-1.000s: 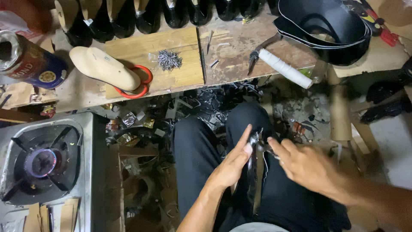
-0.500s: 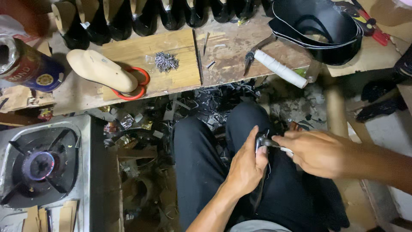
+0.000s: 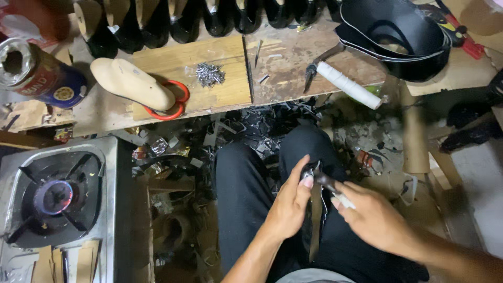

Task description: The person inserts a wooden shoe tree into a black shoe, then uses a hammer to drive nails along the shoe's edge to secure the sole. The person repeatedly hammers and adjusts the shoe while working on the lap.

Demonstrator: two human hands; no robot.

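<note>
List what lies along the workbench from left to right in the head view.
Tin can → wooden shoe last → pile of nails → white-handled tool → black shoe upper.

left hand (image 3: 287, 205) pinching dark strip (image 3: 315, 220) on lap, right hand (image 3: 373, 219) holding tool (image 3: 329, 184) against it

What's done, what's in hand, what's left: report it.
Done: black shoes stand in a row at the back of the bench, and cut scraps litter the floor. In hand: the left hand grips a dark strip on the lap while the right hand works a small tool at its top end. Probably left: the bare wooden last and the tack pile lie untouched.
</note>
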